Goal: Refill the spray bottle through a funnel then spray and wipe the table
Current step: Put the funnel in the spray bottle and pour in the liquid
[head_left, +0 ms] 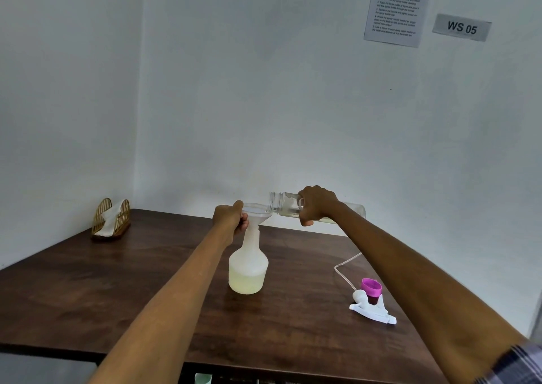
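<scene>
A translucent white spray bottle [248, 266] stands uncapped in the middle of the dark wooden table [117, 289], about a third full of pale yellowish liquid. A clear funnel [258, 214] sits in its neck. My left hand [230, 218] grips the funnel's rim and stem at the bottle neck. My right hand [316, 204] holds a clear refill bottle [286, 204] tipped almost level, its open mouth over the funnel. The white spray head [372, 309] with its thin tube lies on the table to the right.
A magenta cap [371, 286] stands just behind the spray head. A gold wire holder [111, 219] with white tissue sits at the table's far left corner. White walls close the back and left; a paper sheet and a "WS 05" label [462, 27] hang upper right.
</scene>
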A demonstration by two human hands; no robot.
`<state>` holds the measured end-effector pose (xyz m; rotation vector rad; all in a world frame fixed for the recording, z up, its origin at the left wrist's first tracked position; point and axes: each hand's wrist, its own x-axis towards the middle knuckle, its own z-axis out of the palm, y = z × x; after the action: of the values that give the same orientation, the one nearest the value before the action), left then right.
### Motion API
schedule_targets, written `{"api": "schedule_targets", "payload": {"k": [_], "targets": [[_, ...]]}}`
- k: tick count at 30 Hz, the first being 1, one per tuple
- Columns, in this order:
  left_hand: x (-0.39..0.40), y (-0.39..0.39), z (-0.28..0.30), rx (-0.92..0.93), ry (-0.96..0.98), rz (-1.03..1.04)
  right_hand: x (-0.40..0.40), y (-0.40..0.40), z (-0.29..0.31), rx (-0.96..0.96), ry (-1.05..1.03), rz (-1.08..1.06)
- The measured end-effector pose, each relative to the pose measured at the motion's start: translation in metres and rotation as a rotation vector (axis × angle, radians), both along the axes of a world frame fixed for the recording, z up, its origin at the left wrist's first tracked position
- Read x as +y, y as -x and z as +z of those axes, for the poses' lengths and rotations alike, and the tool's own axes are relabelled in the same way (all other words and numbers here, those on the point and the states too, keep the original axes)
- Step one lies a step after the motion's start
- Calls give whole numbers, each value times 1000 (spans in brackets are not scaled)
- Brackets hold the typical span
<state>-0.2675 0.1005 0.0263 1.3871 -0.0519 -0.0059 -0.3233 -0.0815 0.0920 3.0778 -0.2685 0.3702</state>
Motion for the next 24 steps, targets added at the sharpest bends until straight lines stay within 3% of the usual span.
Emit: {"api": "schedule_targets", "payload": {"k": [18, 22, 24], "targets": [[-1, 0, -1, -1, -14, -3, -4, -5, -4, -15, -10, 9], [0, 0, -1, -6, 1, -16, -8, -9, -18, -19, -144, 20], [0, 1, -1, -8, 6, -19, -10, -9, -28, -54, -309, 43]]}}
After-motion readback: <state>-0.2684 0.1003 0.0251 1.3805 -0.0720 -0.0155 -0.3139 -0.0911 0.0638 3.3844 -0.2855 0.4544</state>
